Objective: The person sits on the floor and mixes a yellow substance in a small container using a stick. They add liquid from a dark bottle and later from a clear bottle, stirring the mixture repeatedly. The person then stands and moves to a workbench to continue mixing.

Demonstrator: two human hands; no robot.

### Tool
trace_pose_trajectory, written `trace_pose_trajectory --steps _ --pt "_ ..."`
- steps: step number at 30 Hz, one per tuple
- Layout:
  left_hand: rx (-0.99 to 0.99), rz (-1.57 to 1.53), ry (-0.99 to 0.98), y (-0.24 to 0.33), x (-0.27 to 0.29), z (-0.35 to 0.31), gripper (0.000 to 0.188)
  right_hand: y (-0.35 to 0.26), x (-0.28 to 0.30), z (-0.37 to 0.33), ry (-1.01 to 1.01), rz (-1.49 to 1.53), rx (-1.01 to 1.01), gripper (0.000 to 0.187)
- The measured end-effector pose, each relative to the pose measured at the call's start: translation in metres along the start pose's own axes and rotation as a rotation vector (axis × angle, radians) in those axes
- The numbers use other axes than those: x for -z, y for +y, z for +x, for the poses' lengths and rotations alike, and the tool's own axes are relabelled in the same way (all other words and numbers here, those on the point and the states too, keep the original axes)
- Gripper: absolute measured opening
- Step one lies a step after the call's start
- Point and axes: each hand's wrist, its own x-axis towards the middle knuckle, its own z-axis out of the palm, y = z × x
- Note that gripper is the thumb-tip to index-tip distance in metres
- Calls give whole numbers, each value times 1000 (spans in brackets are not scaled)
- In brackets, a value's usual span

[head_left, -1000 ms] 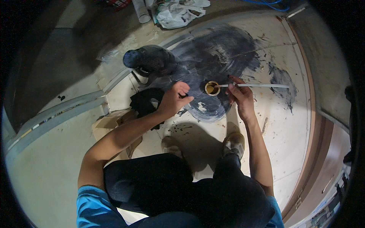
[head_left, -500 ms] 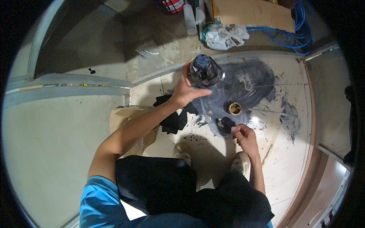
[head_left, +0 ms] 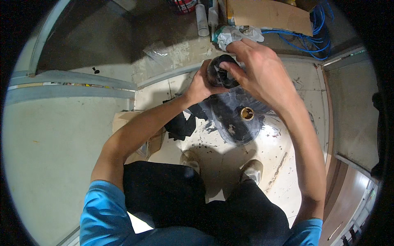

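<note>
Above the stained floor, my left hand (head_left: 202, 84) is wrapped around the left side of a dark, glossy cylindrical part (head_left: 212, 74). My right hand (head_left: 256, 67) reaches over from the right, its thumb pressing what looks like a piece of black cloth (head_left: 225, 78) against the part. The far fingers of that hand are partly hidden. Below the hands, a gold-coloured ring-shaped piece (head_left: 247, 114) sits on a grey-black smeared patch (head_left: 230, 117). More black cloth scraps (head_left: 180, 126) lie to the left of the patch.
An open cardboard box (head_left: 154, 141) stands by my left leg. At the back are a white plastic bag (head_left: 234, 36), a cardboard sheet (head_left: 271, 15), coiled blue hose (head_left: 320, 41), a white tube (head_left: 201, 20) and a red container (head_left: 182, 6). Low panels (head_left: 74, 90) border the left side.
My right hand has risen from the floor to the cylindrical part. The black piece it was near on the floor no longer shows there. My left hand keeps its hold.
</note>
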Motion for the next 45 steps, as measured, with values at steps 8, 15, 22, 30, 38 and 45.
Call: trace_pose_trajectory --steps 8,15,22,30,38,45 --pt "147 -209 -63 15 -5 -1 100 -7 9 -5 -98 -84 -14 30" --pt "151 224 -209 43 1 -18 92 -5 24 -20 -144 42 -162 28" --pt "149 305 -580 76 6 -22 85 3 44 -61 -184 210 -3 27" --pt "391 198 -779 97 -1 -38 73 -1 26 -127 -74 358 -7 36" --pt "459 156 -811 94 -6 -54 84 2 23 -166 166 634 -294 39" --pt "480 195 -866 88 -6 -56 92 -13 -42 -210 389 1164 -598 45"
